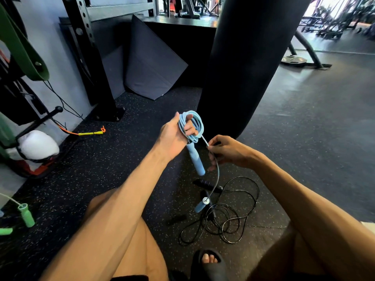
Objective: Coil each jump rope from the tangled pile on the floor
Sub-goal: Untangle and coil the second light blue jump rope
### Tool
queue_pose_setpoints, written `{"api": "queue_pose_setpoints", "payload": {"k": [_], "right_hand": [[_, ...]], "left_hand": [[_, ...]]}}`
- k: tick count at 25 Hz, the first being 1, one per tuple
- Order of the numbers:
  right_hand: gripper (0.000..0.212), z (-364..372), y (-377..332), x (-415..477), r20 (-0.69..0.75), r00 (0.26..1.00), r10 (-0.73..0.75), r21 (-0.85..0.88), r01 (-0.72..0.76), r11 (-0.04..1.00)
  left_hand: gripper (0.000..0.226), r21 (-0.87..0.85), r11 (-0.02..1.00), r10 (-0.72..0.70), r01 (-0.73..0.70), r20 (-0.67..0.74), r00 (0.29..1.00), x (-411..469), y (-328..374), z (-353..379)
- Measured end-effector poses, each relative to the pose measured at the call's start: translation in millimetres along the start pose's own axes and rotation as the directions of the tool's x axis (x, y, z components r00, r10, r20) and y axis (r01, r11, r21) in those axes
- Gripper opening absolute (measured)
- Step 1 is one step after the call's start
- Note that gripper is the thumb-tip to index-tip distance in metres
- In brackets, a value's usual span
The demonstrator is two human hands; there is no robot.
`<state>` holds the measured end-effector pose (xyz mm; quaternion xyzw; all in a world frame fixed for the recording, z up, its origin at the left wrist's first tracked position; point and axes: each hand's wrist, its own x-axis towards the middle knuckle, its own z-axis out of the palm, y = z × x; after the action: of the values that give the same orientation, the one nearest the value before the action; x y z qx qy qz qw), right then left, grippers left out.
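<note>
L hand (pixel 174 136) raised, grips blue rope coil (pixel 191 126); R hand (pixel 225 151) pinches tail.

We hold the coiled rope (pixel 191 126) around our left hand (pixel 174 136), in front of the punching bag (pixel 243 67), one handle (pixel 195 159) hanging below the coil and our right hand (pixel 229 152) just to its right, pinching the free strand (pixel 205 141). Beneath both hands a loose rope (pixel 233 220) lies tangled on the floor (pixel 121 189), the other handle (pixel 200 205) over its left part; a mat (pixel 150 63) leans left of the bag.
</note>
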<state>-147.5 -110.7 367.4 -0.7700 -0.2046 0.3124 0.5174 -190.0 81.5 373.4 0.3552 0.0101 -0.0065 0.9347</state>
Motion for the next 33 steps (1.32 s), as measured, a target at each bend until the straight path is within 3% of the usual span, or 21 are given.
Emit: {"api": "queue_pose_setpoints", "payload": {"k": [4,7,10,12,15,20,22,25,30,33], "right_hand": [[0.016,8.5,-3.4,-6.7,0.148,0.983,0.112,-0.104,-0.097,0.990],[0.013,14.1,-2.4,-7.4,0.230,0.955,0.189,-0.132,-0.162,0.978],[0.011,15.5,-2.0,-5.5,0.275,0.944,0.181,-0.169,-0.137,0.976],[0.014,15.5,-5.0,-5.0,0.283,0.952,0.116,-0.199,-0.060,0.978],[0.020,13.6,-12.9,-7.4,0.251,0.968,-0.009,-0.226,0.068,0.972],[0.024,3.5,-23.2,-13.2,0.068,0.977,-0.201,-0.334,0.212,0.918],[0.024,1.5,-25.4,-11.7,-0.019,0.965,-0.260,-0.383,0.233,0.894],[0.022,1.5,-25.0,-6.7,-0.129,0.949,-0.288,-0.316,0.236,0.919],[0.027,2.8,-18.9,2.9,-0.241,0.937,-0.252,-0.145,0.222,0.964],[0.026,-0.5,-14.0,7.4,-0.284,0.932,-0.223,-0.083,0.208,0.975]], "left_hand": [[0.046,0.020,0.989,0.148,-0.147,-0.202,0.968,5.6,2.5,-1.3],[0.040,0.226,0.942,0.313,-0.247,-0.330,0.890,8.6,4.0,-7.0],[0.035,0.637,0.726,0.531,-0.258,-0.282,0.799,10.1,-0.5,-14.6],[0.035,0.801,0.552,0.594,-0.231,-0.184,0.783,11.1,-4.7,-19.5],[0.039,0.913,0.380,0.523,-0.151,-0.077,0.849,8.0,-7.9,-22.3],[0.046,0.990,0.132,0.176,-0.053,0.029,0.984,3.1,-19.7,-21.2],[0.051,0.984,0.179,0.022,-0.009,0.005,1.000,3.0,-25.3,-19.2],[0.054,0.912,0.398,-0.152,0.101,-0.043,0.988,-0.5,-27.4,-11.1],[0.055,0.773,0.606,-0.302,0.189,0.004,0.953,-3.6,-21.9,-6.9],[0.050,0.560,0.783,-0.373,0.270,0.076,0.925,-4.9,-14.8,-7.0]]}}
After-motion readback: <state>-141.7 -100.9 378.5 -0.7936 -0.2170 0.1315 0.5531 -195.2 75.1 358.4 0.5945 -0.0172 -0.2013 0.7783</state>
